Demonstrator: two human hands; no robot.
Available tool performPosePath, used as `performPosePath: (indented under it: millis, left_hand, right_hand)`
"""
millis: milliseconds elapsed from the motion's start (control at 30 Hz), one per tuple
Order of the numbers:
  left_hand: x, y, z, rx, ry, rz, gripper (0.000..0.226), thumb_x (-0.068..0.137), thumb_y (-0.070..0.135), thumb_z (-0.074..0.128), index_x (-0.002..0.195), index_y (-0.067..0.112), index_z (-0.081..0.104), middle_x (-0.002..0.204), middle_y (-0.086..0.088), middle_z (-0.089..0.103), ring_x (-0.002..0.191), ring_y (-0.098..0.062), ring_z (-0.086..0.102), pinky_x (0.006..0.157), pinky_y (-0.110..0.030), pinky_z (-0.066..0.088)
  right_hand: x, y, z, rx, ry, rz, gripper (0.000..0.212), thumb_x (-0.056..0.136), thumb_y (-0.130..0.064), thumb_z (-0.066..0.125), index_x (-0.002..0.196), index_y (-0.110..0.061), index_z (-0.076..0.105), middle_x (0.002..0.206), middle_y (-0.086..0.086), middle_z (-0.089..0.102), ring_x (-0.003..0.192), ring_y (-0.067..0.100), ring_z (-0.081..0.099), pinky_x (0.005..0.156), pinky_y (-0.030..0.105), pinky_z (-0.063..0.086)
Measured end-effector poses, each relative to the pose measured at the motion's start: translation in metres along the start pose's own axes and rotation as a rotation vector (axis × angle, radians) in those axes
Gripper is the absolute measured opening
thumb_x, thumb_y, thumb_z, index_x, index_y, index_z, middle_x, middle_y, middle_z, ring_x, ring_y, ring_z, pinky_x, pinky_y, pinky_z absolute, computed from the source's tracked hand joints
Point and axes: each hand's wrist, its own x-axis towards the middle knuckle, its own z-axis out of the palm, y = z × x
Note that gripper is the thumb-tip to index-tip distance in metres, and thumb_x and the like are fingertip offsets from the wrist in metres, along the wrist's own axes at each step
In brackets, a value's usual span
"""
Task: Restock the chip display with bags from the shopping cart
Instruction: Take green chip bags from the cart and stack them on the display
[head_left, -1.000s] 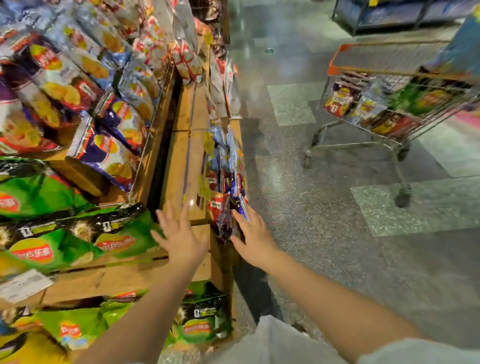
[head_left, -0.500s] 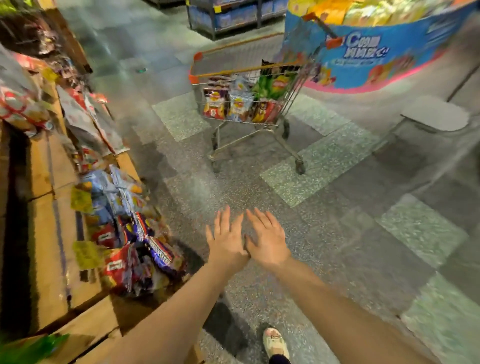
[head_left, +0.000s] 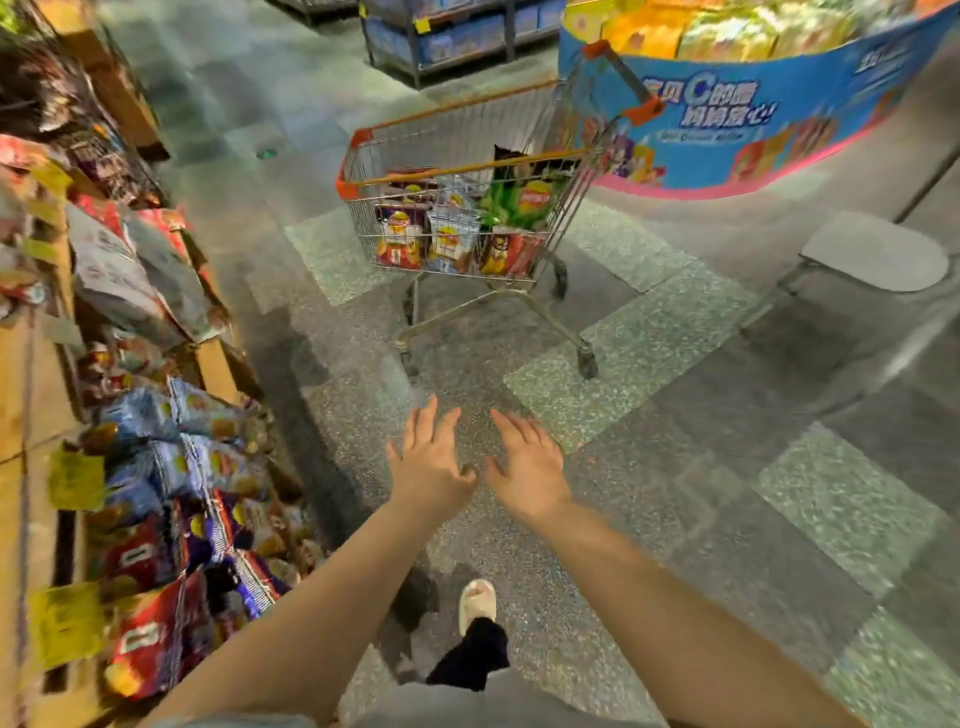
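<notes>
head view showed both forearms extended forward and slightly down over the speckled floor (head_left: 675, 467), palms facing down. the left hand (head_left: 428, 462) had its fingers straight and loosely spread, thumb angled inward, and held nothing. the right hand (head_left: 527, 467) lay just beside it, fingers likewise straight and spread, and held nothing. the two thumbs were near one another, apart by a narrow gap. neither hand touched any object.

the shopping cart (head_left: 358, 179), wire-sided with orange trim, stood on the floor ahead of the hands and well apart from them. chip bags (head_left: 452, 239) stood inside its basket: purple, pale blue and red ones along the near side, and a green bag (head_left: 524, 202) behind them.

the chip display (head_left: 218, 364), a wooden rack, ran along the left edge of the view. it carried blue, red and purple packets (head_left: 171, 509), with yellow tags among them. this part of the view was blurred and print could not be read.

a blue round promotional stand (head_left: 753, 104) stood behind the cart at the upper right. one foot in a pale slipper (head_left: 478, 603) was planted on the floor below the hands.
</notes>
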Motion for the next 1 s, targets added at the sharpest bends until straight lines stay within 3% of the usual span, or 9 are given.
performPosePath:
  millis: [300,467,700,833,1000]
  left_hand:
    - [0.197,0.007,-0.049,-0.106,0.01,-0.052,0.076,0.093,0.039,0.056,0.152,0.026,0.01,0.161,0.0,-0.011,0.147,-0.022,-0.015,0.117,-0.052,-0.002]
    - [0.309,0.032,-0.104,-0.139,0.051,-0.036,0.076,0.093,0.038,0.056,0.152,0.028,0.01,0.16,0.003,-0.011,0.147,-0.021,-0.015,0.116,-0.051,-0.004]
    - [0.452,0.09,-0.113,-0.065,0.023,0.109,0.077,0.093,0.047,0.054,0.152,0.032,0.007,0.159,0.002,-0.017,0.145,-0.022,-0.02,0.117,-0.052,-0.007]
    - [0.55,0.129,-0.136,-0.106,0.082,0.077,0.071,0.095,0.039,0.052,0.151,0.03,0.01,0.16,0.003,-0.014,0.147,-0.022,-0.015,0.117,-0.05,-0.003]
    - [0.649,0.163,-0.176,-0.05,0.129,0.13,0.073,0.094,0.033,0.052,0.152,0.029,0.008,0.16,0.001,-0.013,0.147,-0.023,-0.015,0.117,-0.046,-0.005]
  right_hand:
    - [0.2,-0.013,-0.064,-0.127,-0.122,-0.013,0.065,0.097,-0.031,0.045,0.152,-0.029,0.01,0.16,0.0,0.007,0.146,0.023,0.003,0.12,0.04,0.008]
    - [0.299,-0.023,-0.116,-0.145,-0.042,-0.023,0.065,0.097,-0.033,0.045,0.152,-0.031,0.011,0.16,-0.001,0.008,0.147,0.023,0.005,0.119,0.041,0.01]
    - [0.439,0.028,-0.173,-0.117,0.045,0.031,0.069,0.095,-0.035,0.048,0.152,-0.028,0.01,0.159,0.005,0.013,0.146,0.025,0.01,0.118,0.045,0.014]
    - [0.541,0.052,-0.221,-0.102,0.15,0.003,0.066,0.094,-0.033,0.049,0.152,-0.027,0.015,0.156,0.006,0.021,0.144,0.026,0.014,0.117,0.041,0.016]
    - [0.644,0.065,-0.279,-0.102,0.118,-0.012,0.066,0.096,-0.032,0.046,0.152,-0.025,0.012,0.157,0.007,0.017,0.145,0.026,0.012,0.118,0.041,0.013]
